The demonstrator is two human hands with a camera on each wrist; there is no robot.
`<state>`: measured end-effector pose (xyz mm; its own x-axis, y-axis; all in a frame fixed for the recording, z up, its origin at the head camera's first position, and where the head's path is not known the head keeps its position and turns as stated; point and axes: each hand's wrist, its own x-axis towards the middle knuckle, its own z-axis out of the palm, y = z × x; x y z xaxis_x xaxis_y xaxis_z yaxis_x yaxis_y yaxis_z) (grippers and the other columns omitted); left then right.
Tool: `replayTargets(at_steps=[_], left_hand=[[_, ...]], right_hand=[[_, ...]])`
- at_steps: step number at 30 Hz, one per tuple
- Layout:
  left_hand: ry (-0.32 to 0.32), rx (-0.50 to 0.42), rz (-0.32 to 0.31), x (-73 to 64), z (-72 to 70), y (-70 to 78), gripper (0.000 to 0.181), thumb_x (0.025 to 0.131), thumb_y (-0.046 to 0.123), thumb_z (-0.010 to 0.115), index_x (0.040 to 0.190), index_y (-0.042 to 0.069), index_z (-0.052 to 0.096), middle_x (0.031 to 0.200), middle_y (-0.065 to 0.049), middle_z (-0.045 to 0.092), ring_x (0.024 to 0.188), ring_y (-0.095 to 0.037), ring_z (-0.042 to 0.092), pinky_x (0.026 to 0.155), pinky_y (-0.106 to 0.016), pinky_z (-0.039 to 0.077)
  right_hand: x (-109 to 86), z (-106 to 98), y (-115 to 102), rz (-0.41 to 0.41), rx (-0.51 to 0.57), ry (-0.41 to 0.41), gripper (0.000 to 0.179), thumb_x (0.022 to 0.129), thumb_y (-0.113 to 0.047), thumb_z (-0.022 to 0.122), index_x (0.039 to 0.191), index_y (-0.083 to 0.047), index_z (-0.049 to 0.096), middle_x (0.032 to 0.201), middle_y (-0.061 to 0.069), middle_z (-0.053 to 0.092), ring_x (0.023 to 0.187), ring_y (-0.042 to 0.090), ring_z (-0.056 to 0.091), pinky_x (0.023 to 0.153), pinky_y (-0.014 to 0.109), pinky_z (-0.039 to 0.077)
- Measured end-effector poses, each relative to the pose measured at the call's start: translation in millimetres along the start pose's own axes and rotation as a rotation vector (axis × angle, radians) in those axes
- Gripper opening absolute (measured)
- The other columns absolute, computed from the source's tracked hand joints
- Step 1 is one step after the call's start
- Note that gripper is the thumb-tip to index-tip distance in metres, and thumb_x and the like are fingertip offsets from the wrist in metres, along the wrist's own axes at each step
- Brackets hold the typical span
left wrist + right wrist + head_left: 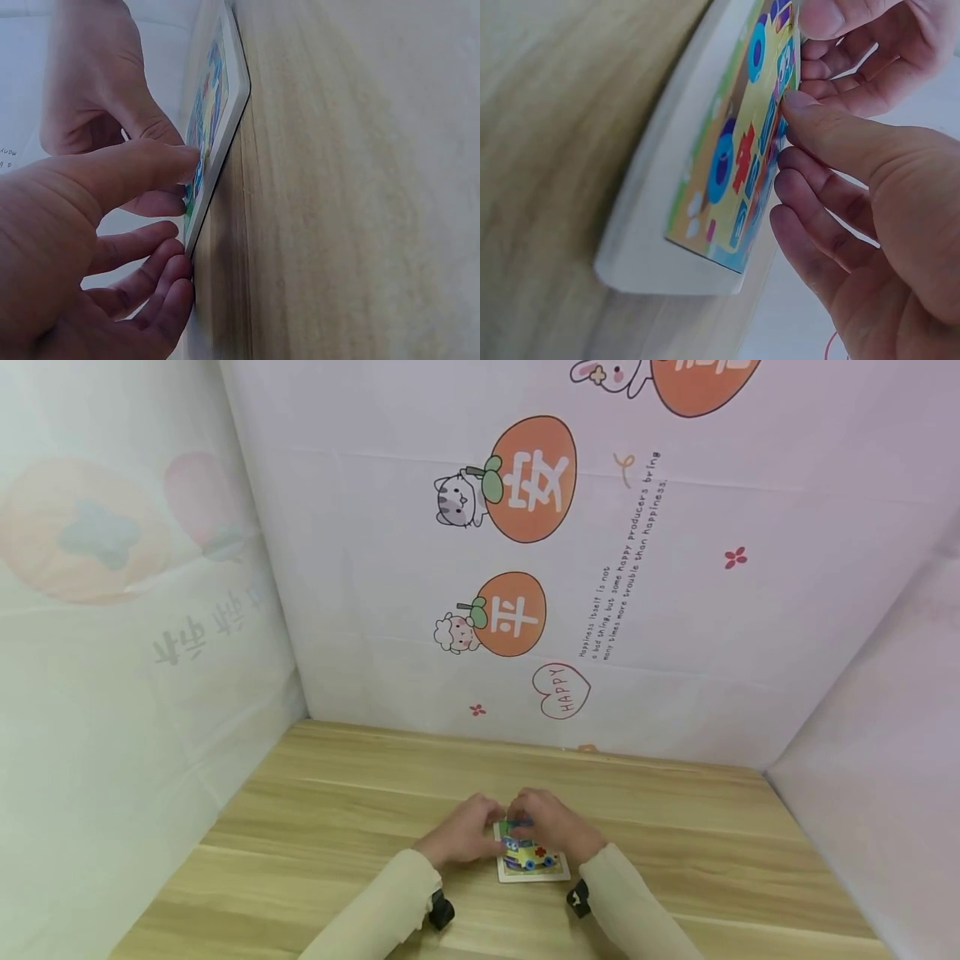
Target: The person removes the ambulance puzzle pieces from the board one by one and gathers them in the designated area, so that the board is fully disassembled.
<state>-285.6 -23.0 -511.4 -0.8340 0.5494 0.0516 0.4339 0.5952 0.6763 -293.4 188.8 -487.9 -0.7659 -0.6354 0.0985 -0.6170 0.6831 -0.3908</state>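
Observation:
A small white-framed puzzle board (534,877) lies flat on the table, its picture a yellow ambulance (735,157) with blue wheels. My left hand (468,831) holds the board's left side, with the thumb (176,161) over the picture and the curled fingertips at the edge. From the far side my right hand (551,820) reaches over the picture. Its thumb (832,131) and fingers pinch what looks like a blue puzzle piece (519,822) at the upper part of the board. The fingers largely hide that piece and the board's far edge.
The wood-grain table (360,793) extends around the board. A white sheet printed with orange fruit and cartoon animals (405,560) hangs behind it, with further white sheets (112,710) at the left and right. Each wrist wears a black strap device (441,910).

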Motion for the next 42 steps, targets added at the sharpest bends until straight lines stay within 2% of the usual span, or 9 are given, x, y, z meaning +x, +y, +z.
replayTargets(at_steps=[6,14,21,26,32,37,42], left_hand=[[-0.014,0.038,0.002,1.9,-2.6,3.9,0.058,0.085,0.025,0.087,0.133,-0.002,0.066,0.126,-0.012,0.065,0.117,-0.024,0.061,0.106,-0.042,0.054],[-0.018,0.062,0.032,6.0,-4.4,5.1,0.054,0.084,0.026,0.089,0.125,-0.002,0.069,0.125,-0.014,0.069,0.119,-0.027,0.063,0.106,-0.042,0.055],[-0.018,0.072,0.022,8.1,-3.7,4.8,0.054,0.083,0.026,0.09,0.124,-0.002,0.069,0.126,-0.013,0.069,0.119,-0.027,0.063,0.106,-0.04,0.056],[-0.021,0.059,0.016,7.5,-5.4,6.8,0.053,0.085,0.025,0.09,0.124,-0.002,0.069,0.128,-0.015,0.067,0.118,-0.028,0.064,0.103,-0.04,0.057],[-0.023,0.055,0.015,8.1,-4.9,6.6,0.049,0.083,0.024,0.091,0.121,0.0,0.07,0.127,-0.013,0.069,0.117,-0.026,0.064,0.102,-0.039,0.057],[-0.025,0.054,-0.011,8.0,-5.0,8.3,0.05,0.083,0.026,0.092,0.121,0.001,0.07,0.126,-0.012,0.068,0.116,-0.025,0.064,0.102,-0.038,0.056],[-0.03,0.035,-0.01,8.3,-6.4,8.7,0.049,0.083,0.023,0.092,0.121,0.0,0.07,0.125,-0.013,0.07,0.117,-0.026,0.065,0.102,-0.04,0.057]], right_hand=[[5.2,-4,-2,-0.016,0.026,-0.02,0.013,0.085,-0.001,0.085,0.096,-0.003,0.078,0.094,0.008,0.074,0.088,0.02,0.069,0.08,0.027,0.06],[8.2,-12,-2,0.039,0.119,-0.104,0.016,0.085,0.002,0.083,0.1,-0.003,0.079,0.098,0.01,0.078,0.089,0.019,0.072,0.081,0.028,0.061],[8.8,-14,6,0.076,0.171,-0.132,0.017,0.087,0.002,0.082,0.102,-0.005,0.079,0.1,0.007,0.077,0.09,0.019,0.069,0.08,0.025,0.058],[10.2,-13,8,0.114,0.213,-0.15,0.017,0.087,0.003,0.081,0.102,-0.006,0.077,0.099,0.007,0.076,0.091,0.019,0.068,0.082,0.03,0.059],[11.5,-13,7,0.15,0.226,-0.155,0.019,0.087,0.005,0.081,0.102,-0.005,0.075,0.1,0.007,0.074,0.094,0.02,0.067,0.085,0.036,0.06],[10.8,-14,6,0.163,0.219,-0.158,0.02,0.087,0.004,0.081,0.103,-0.006,0.074,0.101,0.006,0.073,0.094,0.019,0.067,0.086,0.034,0.06],[11.9,-14,6,0.154,0.21,-0.154,0.021,0.086,0.005,0.082,0.102,-0.004,0.073,0.1,0.007,0.073,0.093,0.019,0.067,0.085,0.034,0.061]])
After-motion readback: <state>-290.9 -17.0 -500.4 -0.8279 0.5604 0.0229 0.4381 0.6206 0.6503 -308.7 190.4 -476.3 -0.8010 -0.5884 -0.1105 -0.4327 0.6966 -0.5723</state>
